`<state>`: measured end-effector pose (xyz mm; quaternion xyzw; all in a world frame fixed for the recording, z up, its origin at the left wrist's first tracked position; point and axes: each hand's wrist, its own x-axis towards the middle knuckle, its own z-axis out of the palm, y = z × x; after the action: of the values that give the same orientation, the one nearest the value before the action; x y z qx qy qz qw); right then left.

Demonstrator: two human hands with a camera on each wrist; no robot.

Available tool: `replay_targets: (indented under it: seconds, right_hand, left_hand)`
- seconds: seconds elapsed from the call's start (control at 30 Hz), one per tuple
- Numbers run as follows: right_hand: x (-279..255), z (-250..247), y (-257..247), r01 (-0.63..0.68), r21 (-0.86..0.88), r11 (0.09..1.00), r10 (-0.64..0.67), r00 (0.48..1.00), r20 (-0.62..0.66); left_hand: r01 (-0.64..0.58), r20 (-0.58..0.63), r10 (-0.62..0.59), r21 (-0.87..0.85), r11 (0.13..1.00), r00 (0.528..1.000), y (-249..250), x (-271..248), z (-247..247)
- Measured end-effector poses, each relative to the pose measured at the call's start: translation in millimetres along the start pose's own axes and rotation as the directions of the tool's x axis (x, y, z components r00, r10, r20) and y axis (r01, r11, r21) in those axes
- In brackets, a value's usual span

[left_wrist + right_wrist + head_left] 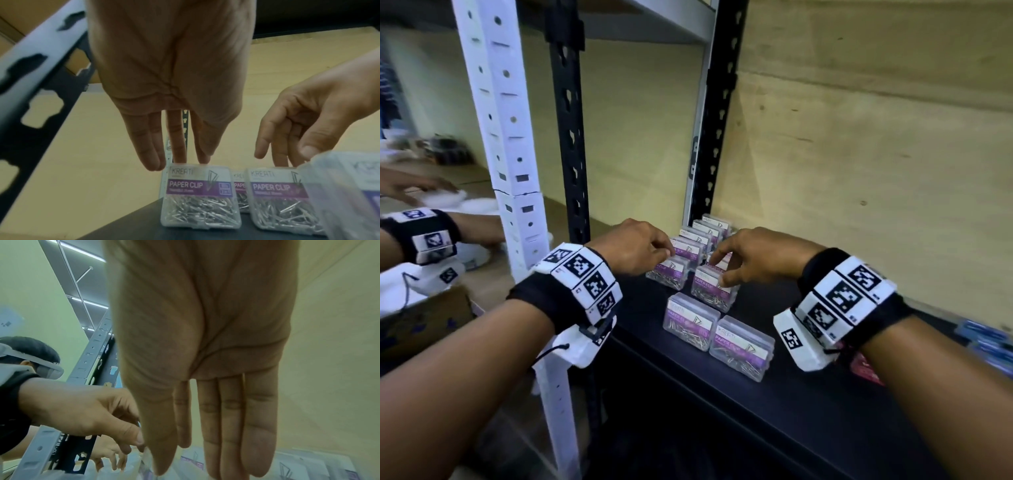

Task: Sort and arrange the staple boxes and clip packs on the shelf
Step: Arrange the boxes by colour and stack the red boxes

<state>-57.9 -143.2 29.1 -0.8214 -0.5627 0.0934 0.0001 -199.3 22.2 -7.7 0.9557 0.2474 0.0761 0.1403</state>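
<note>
Clear paper clip packs with purple labels stand in two rows on the black shelf (774, 404). My left hand (666, 255) hangs over the left row, straight fingertips (180, 155) touching the top edge of its front pack (197, 194). My right hand (720, 270) reaches over the right row, with fingertips (281, 160) on the top of that row's front pack (277, 203) and the thumb just in front of it. Two more packs (690, 320) (741, 346) lie flat nearer to me. The right wrist view shows straight fingers (232, 426) above blurred packs.
Blue boxes (983, 335) and a pink pack (863, 370) sit at the shelf's right end, partly behind my right wrist. A black upright (570, 137) and a white upright (510, 137) stand on the left. Beyond them another person's hands (414, 188) work over a cardboard box (424, 318).
</note>
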Motion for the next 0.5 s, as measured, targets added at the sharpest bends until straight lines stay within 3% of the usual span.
replay_targets:
  seconds: [0.2,0.5]
  right_hand:
    - [6.8,1.5,-1.2,-0.024,-0.006,1.000,0.024,1.000,0.011]
    - [-8.7,0.8,6.4,-0.022,0.017,1.000,0.021,0.999,0.048]
  left_hand:
    - [-0.025,0.018,0.027,-0.085,0.996,0.999,5.6,1.3,0.0]
    - [-0.063,0.096,0.070,-0.071,0.995,0.993,19.5,-1.5,-3.9]
